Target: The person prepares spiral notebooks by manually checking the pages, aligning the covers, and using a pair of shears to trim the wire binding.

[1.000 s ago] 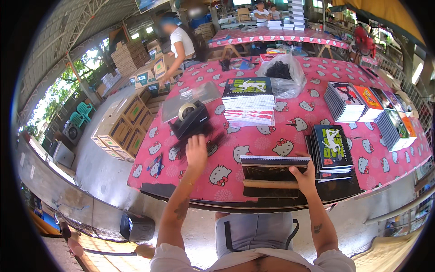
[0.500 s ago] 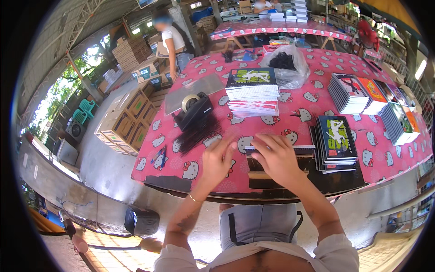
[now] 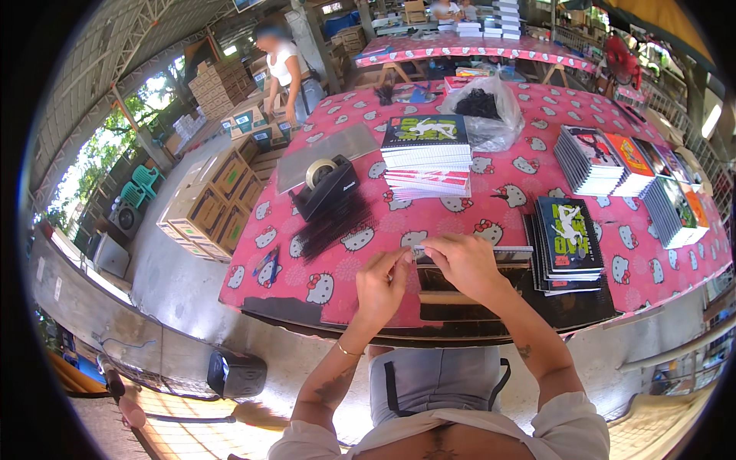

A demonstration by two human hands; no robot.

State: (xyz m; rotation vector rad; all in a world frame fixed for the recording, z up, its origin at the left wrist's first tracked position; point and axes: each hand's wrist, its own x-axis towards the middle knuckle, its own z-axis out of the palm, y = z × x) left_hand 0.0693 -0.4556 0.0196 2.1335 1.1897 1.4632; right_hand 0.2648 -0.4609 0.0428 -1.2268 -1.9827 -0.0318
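Observation:
In front of me a notebook (image 3: 515,250) shows a pale, perforated-looking far edge above dark and brown strips. My right hand (image 3: 465,264) is closed at that edge, its fingers gripping the left end. Beside it my left hand (image 3: 385,285) pinches at the same corner, fingertips nearly meeting the right ones. What the left fingers hold is too small to make out. Black spiral coils (image 3: 337,222) lie in a loose heap to the left. Just right of the notebook is a small stack of black-covered notebooks (image 3: 567,238).
A tape dispenser (image 3: 326,188) stands behind the coils. Farther back are a tall notebook stack (image 3: 425,149) and a clear plastic bag (image 3: 494,126) with black contents. More notebooks (image 3: 586,161) sit at the right. Cartons (image 3: 215,199) and a person (image 3: 290,73) are beyond the table's left side.
My left hand has moved right and slightly down, and its fingertips now meet the right hand's at the notebook corner. The person at the back left has turned and leans toward the cartons.

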